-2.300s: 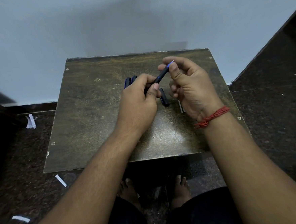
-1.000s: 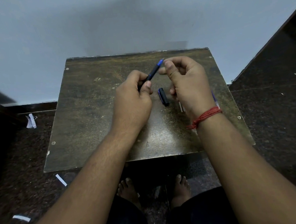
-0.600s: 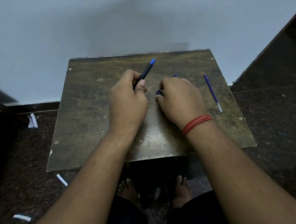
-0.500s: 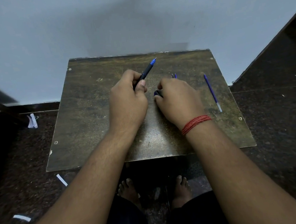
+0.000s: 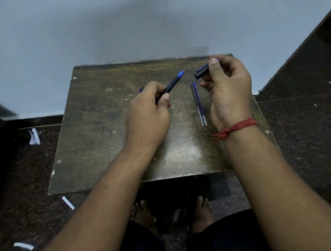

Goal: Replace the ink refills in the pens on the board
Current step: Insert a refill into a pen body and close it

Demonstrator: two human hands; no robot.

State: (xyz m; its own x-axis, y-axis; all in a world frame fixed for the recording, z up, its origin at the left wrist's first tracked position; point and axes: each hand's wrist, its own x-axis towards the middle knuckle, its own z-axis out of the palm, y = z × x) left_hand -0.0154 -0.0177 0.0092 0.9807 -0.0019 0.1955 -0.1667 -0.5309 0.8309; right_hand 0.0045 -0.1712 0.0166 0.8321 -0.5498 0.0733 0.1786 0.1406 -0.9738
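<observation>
My left hand (image 5: 148, 114) grips a dark pen (image 5: 174, 82) by its barrel, with the blue tip pointing up and to the right. A pen cap (image 5: 201, 71), dark with a blue clip, is pinched between the thumb and fingers of my right hand (image 5: 229, 93), its open end facing the pen tip a short gap away. Two thin refills (image 5: 198, 103) lie side by side on the worn brown board (image 5: 102, 129), between my hands. A blue bit of another pen (image 5: 141, 89) peeks out behind my left hand.
The board stands against a pale wall on a dark speckled floor. White paper scraps (image 5: 34, 136) lie on the floor to the left. My bare feet (image 5: 143, 213) show below the board's near edge.
My right hand was down on the board over the cap; it has lifted up and to the right with the cap pinched. The left hand holds the pen much as before.
</observation>
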